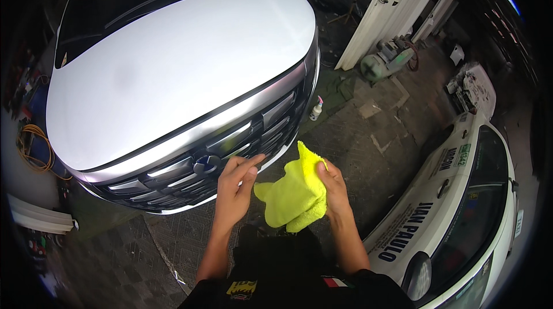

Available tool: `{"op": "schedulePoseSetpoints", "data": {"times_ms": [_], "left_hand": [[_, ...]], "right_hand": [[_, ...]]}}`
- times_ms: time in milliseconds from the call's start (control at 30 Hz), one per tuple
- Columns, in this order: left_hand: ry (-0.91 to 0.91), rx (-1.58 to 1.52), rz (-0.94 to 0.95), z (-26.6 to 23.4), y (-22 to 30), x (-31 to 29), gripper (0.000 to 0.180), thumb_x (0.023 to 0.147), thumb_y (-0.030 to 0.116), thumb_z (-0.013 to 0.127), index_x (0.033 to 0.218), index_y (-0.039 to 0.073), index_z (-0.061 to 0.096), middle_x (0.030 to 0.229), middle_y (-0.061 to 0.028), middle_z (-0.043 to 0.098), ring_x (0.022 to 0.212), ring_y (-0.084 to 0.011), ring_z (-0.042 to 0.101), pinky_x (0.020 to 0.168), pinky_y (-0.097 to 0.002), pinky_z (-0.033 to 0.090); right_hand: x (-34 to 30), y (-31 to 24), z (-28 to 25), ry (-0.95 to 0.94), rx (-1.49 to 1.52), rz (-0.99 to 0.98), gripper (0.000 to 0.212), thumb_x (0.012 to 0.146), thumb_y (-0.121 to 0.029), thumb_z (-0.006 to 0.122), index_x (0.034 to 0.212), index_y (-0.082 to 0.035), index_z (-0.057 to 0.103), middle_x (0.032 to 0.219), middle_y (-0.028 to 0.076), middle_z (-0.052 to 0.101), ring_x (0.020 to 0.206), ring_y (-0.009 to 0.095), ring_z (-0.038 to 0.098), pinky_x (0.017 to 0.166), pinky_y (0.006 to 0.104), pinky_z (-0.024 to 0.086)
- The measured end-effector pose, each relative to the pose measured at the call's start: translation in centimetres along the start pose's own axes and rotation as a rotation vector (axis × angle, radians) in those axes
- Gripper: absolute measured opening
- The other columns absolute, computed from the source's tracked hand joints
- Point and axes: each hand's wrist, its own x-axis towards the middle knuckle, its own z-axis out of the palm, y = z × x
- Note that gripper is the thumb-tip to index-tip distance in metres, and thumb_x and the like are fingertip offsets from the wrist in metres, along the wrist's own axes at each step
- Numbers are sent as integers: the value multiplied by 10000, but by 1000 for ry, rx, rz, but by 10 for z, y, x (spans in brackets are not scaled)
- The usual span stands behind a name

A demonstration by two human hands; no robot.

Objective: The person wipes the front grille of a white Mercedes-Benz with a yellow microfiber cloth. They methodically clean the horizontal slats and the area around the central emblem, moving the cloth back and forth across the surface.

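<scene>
A bright yellow-green microfiber cloth (294,193) hangs bunched in front of my body. My right hand (336,191) grips its right side, thumb laid over the plush fabric. Just left of the cloth, my left hand (235,185) is held up with fingers stretched out toward the right and nothing in it. Its thumb comes close to the cloth's left corner. Beyond both hands stands a white car with a broad glossy hood (190,61) and a dark grille (230,150) with chrome-like bars. The fingers of my right hand behind the cloth are hidden.
A spray bottle (316,108) stands on the floor by the car's front corner. At right, a second white car (449,193) is parked close, its side mirror (419,274) near me. An air compressor (389,61) sits farther back; an orange coiled hose (36,147) hangs at left.
</scene>
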Motion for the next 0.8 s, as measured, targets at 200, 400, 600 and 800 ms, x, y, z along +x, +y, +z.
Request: {"op": "schedulePoseSetpoints", "data": {"times_ms": [200, 400, 600, 800], "left_hand": [[-146, -148, 55, 12, -2, 39, 323, 1041, 86, 650, 1353, 88, 733, 1043, -106, 796, 913, -189, 731, 841, -318, 573], [-236, -262, 262, 44, 27, 42, 295, 982, -5, 689, 1267, 22, 760, 1049, -176, 792, 940, -238, 766, 824, -325, 580], [-271, -254, 296, 54, 43, 41, 252, 931, -77, 663, 1156, -25, 765, 966, -180, 764, 833, -277, 757, 742, -331, 563], [-266, -336, 239, 56, 40, 38, 231, 930, -84, 653, 1130, -37, 758, 950, -177, 755, 818, -246, 755, 717, -323, 550]], "right_hand": [[-5, -40, 5, -99, 128, 138, 402, 1107, -276, 577, 1361, 31, 632, 1193, 129, 750, 1055, 207, 749, 946, 331, 595], [-12, -73, -3, -224, 282, 153, 450, 1088, -277, 601, 1399, 47, 596, 1266, 158, 721, 1113, 245, 732, 984, 367, 583], [-12, -82, -2, -172, 177, 162, 449, 1090, -269, 599, 1414, 42, 598, 1299, 156, 708, 1152, 234, 713, 1024, 375, 561], [-9, -85, 6, -95, 150, 194, 404, 1051, -237, 644, 1347, 38, 624, 1218, 157, 726, 1082, 243, 740, 978, 368, 589]]}}
